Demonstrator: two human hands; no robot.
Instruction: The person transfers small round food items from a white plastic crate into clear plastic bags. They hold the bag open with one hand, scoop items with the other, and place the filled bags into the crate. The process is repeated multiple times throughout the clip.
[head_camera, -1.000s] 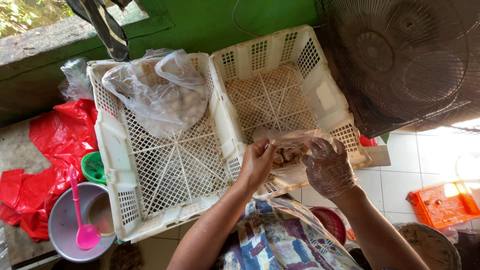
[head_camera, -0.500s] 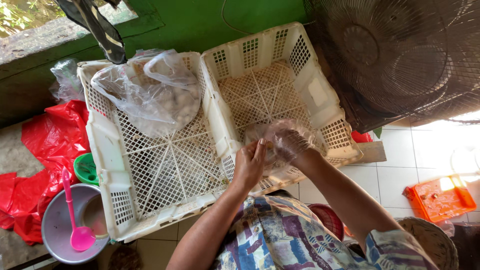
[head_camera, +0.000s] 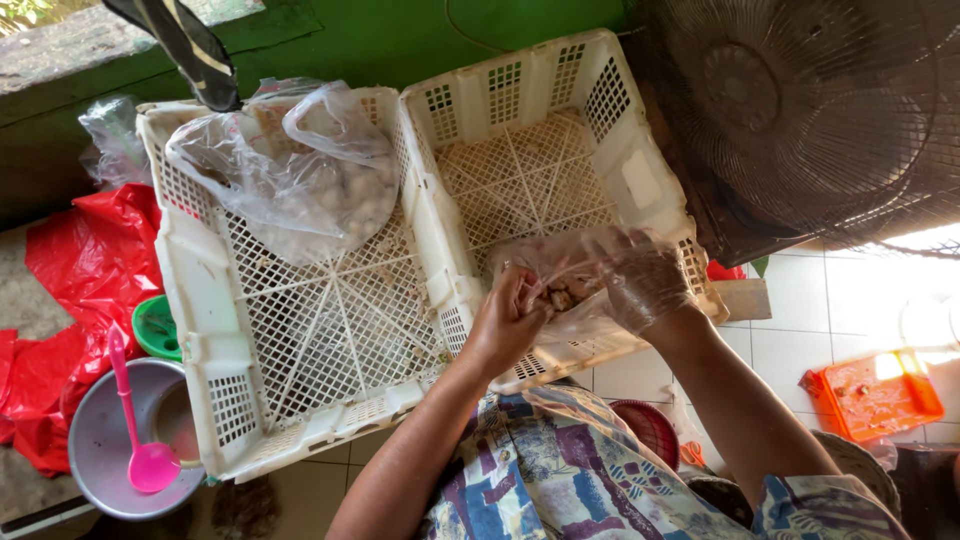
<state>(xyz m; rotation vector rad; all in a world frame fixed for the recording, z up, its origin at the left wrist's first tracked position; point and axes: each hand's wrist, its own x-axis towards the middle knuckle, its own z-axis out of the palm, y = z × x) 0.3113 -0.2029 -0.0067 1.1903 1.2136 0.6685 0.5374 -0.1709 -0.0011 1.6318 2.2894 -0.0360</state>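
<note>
Both hands meet over the near corner of the right-hand white slatted plastic crate (head_camera: 560, 180), working a small clear plastic bag (head_camera: 560, 285) between them. The left hand (head_camera: 510, 325), bare, pinches the bag's near edge with fingers closed tight on the film, probably to keep the mouth steady. The right hand (head_camera: 640, 275), covered in a thin clear plastic glove, wraps over the far side of the bag with fingers curled around it, apparently holding the bag up and taut above the crate floor.

The bag itself looks crumpled and cloudy, with a few small pale brownish lumps showing through near the pinch; what exactly they are I cannot tell.

Left of that crate, touching it side by side, sits a second white slatted crate (head_camera: 200, 330), and in its far half lies a larger clear plastic bag (head_camera: 300, 180) slumped open, filled with pale rounded pieces. Further left of the crates is a grey metal bowl (head_camera: 100, 460) with a pink plastic spoon (head_camera: 140, 440) in it, a green cup (head_camera: 155, 325) and crumpled red plastic sheeting (head_camera: 70, 290). Right of the crates stands a dark wire fan guard (head_camera: 800, 110), and an orange plastic tray (head_camera: 870, 395) lies on the tiled floor.
</note>
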